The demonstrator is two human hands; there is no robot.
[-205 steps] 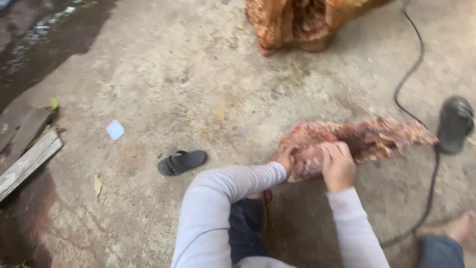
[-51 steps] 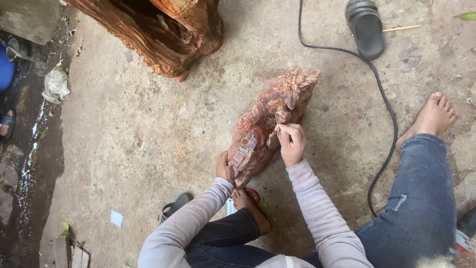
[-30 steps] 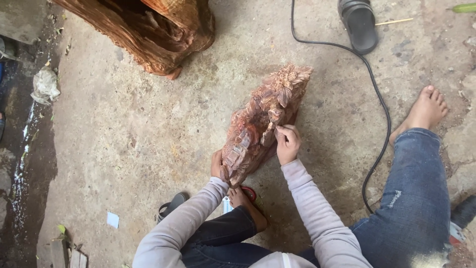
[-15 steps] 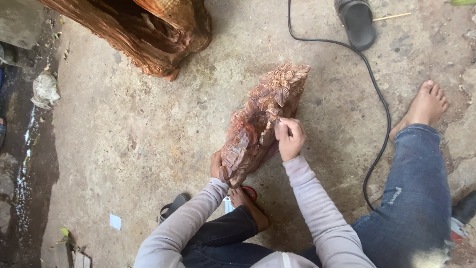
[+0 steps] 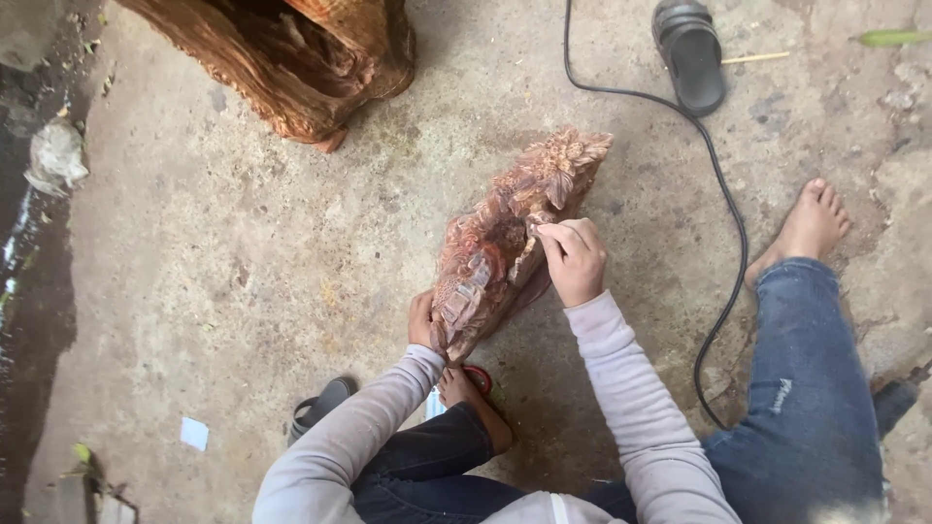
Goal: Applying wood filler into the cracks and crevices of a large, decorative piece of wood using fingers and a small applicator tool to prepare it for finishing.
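Left hand (image 5: 421, 318) is gripping the near end of the reddish wood carving (image 5: 510, 238), steadying it on the concrete floor (image 5: 243, 243). Right hand (image 5: 575, 260), fingers pinched on something too small to identify, is working the carved detail; this seems to need short, light strokes.

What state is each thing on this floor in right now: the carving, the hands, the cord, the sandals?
Wood carving: standing tilted on the concrete, held.
Left hand: gripping the carving's lower end.
Right hand: fingers pinched against the carving's side.
Big log: lying hollowed, untouched.
Black cord: loose, snaking across the floor.
Black sandal: lying off, unworn.
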